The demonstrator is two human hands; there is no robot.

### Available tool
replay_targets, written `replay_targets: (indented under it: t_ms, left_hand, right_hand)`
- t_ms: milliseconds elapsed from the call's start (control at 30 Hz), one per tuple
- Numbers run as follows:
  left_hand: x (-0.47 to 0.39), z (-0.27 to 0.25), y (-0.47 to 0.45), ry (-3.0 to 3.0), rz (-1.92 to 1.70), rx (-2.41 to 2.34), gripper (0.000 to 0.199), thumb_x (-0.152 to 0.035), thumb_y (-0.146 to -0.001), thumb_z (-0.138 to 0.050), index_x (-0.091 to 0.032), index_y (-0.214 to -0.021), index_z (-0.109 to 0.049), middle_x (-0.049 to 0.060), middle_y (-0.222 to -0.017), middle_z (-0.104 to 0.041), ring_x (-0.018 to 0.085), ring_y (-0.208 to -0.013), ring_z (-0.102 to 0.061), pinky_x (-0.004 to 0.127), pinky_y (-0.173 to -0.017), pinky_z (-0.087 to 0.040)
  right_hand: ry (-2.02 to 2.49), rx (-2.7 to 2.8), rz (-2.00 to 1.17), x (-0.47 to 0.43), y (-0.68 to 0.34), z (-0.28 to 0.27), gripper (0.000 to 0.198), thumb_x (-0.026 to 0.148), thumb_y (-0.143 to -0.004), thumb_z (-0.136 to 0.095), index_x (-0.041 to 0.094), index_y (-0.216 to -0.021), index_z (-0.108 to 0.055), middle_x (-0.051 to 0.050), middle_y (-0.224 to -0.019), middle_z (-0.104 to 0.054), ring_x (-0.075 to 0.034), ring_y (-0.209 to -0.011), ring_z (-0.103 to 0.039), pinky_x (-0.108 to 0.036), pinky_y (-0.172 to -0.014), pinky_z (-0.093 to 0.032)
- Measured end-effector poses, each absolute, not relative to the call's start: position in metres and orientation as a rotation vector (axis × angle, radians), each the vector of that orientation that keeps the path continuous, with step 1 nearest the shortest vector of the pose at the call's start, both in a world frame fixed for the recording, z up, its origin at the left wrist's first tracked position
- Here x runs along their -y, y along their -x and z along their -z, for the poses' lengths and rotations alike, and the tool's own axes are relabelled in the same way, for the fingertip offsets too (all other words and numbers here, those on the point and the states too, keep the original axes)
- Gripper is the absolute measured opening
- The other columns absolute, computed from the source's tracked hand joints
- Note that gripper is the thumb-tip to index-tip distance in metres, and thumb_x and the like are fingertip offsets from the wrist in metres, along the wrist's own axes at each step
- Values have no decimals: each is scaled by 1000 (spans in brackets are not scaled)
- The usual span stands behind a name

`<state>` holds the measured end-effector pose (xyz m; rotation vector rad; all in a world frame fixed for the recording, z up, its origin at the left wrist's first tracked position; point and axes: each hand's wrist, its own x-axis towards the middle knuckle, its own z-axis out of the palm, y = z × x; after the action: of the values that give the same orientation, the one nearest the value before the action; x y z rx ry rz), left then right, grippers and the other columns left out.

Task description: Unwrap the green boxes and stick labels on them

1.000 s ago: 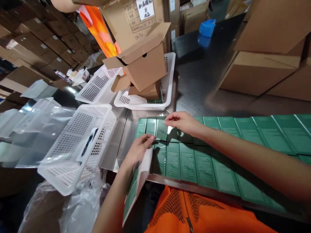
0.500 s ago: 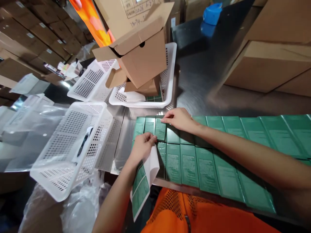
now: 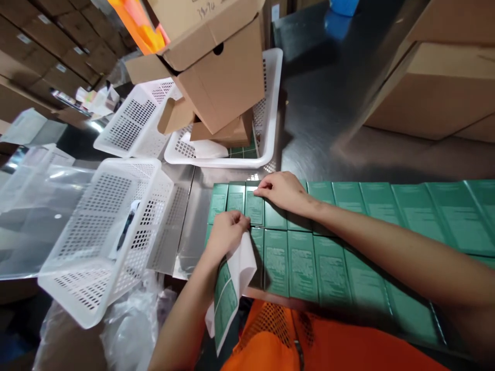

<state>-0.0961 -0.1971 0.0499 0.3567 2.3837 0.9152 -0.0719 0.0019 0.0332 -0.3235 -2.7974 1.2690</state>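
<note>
Two rows of green boxes (image 3: 276,257) lie side by side on the metal table, printed faces up. My left hand (image 3: 226,234) is closed on a folded sheet of green labels (image 3: 225,304) with white backing, which hangs below the fingers. Its fingertips rest by the lower edge of one box (image 3: 254,207) in the far row. At that box's upper right corner, my right hand (image 3: 282,191) has thumb and fingers pressed together. Whatever is pinched there, if anything, is too small to make out. The right forearm crosses above the rows and hides parts of several boxes.
White perforated baskets (image 3: 104,226) stand at the left, one with a dark pen-like object inside. Behind, a white tray (image 3: 275,103) holds an open cardboard box (image 3: 228,77). Large cartons (image 3: 436,93) sit at the right. Clear plastic bags (image 3: 124,330) hang at lower left.
The camera view has shifted slightly, so the background sits higher in the picture. Both hands stay at the same box; the label sheet swings slightly.
</note>
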Motion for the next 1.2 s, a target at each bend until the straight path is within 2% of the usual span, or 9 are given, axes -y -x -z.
replay_targets:
  t_ms: [300,367,500,667,833,900,1000,1133,1200]
  left_hand:
    - [192,-51,95,-399,-773,-2488,31,-26,-78,-58,-24,-48,-49,-2,-48,-47,16,-52,-43,30,-55,-27]
    - [190,-53,97,-413,-736,-2493,30,-23,-76,-59,-24,-47,-49,-2,-47,-46,17,-52,-43,30,-55,-26]
    - [192,-61,95,-437,-712,-2479,30,-23,-74,-62,-24,-46,-49,-2,-46,-48,16,-50,-44,30,-54,-26]
    - [227,-76,76,-418,-834,-2624,25,-34,-79,-63,-23,-58,-56,-4,-51,-53,16,-53,-49,28,-57,-31]
    - [281,-82,62,-2,-1152,-3014,30,-50,-87,-53,-22,-86,-64,1,-71,-64,20,-67,-60,30,-67,-40]
    - [295,-83,59,195,-1276,-3146,27,-46,-87,-55,-21,-89,-63,2,-76,-64,20,-70,-60,31,-69,-42]
    - [302,-86,57,339,-1390,-3250,20,-40,-88,-56,-21,-92,-63,1,-80,-64,19,-73,-60,30,-71,-42]
    - [295,-92,59,400,-1560,-3295,16,-37,-89,-57,-21,-94,-62,-1,-76,-60,16,-70,-57,28,-70,-42]
    - [286,-94,61,394,-1654,-3289,14,-34,-90,-58,-21,-94,-61,-2,-75,-58,15,-67,-54,27,-68,-42]
  right_hand:
    - [337,2838,-1203,3,71,-34,15,29,-88,-79,24,-74,-75,0,-80,-72,-22,-76,-64,-34,-66,-40]
    - [338,2831,-1142,3,70,-33,10,28,-85,-81,23,-81,-74,-1,-82,-70,-23,-77,-63,-34,-66,-41]
    - [439,2798,-1048,2,72,-30,50,34,-75,-89,18,-113,-62,-4,-86,-67,-25,-77,-64,-33,-65,-43]
    - [436,2950,-789,12,74,-36,39,42,-91,-74,15,-115,-58,-12,-97,-68,-32,-85,-66,-38,-71,-46]
    - [227,3042,-598,24,62,-39,69,65,-83,-74,15,-127,-53,-16,-115,-61,-37,-97,-64,-45,-78,-53]
    - [90,3055,-632,23,54,-37,80,65,-74,-82,15,-129,-52,-16,-120,-56,-38,-102,-61,-47,-82,-54]
    - [-71,2997,-816,22,41,-38,84,51,-66,-90,15,-131,-51,-17,-125,-51,-39,-109,-58,-50,-90,-53]
    - [-129,2625,-1462,40,-1,-56,51,50,-85,-70,22,-123,-51,-12,-120,-58,-28,-95,-63,-39,-75,-58]
    - [-129,2475,-1567,59,-31,-67,52,55,-88,-69,25,-125,-48,-10,-116,-61,-27,-95,-64,-37,-74,-58]
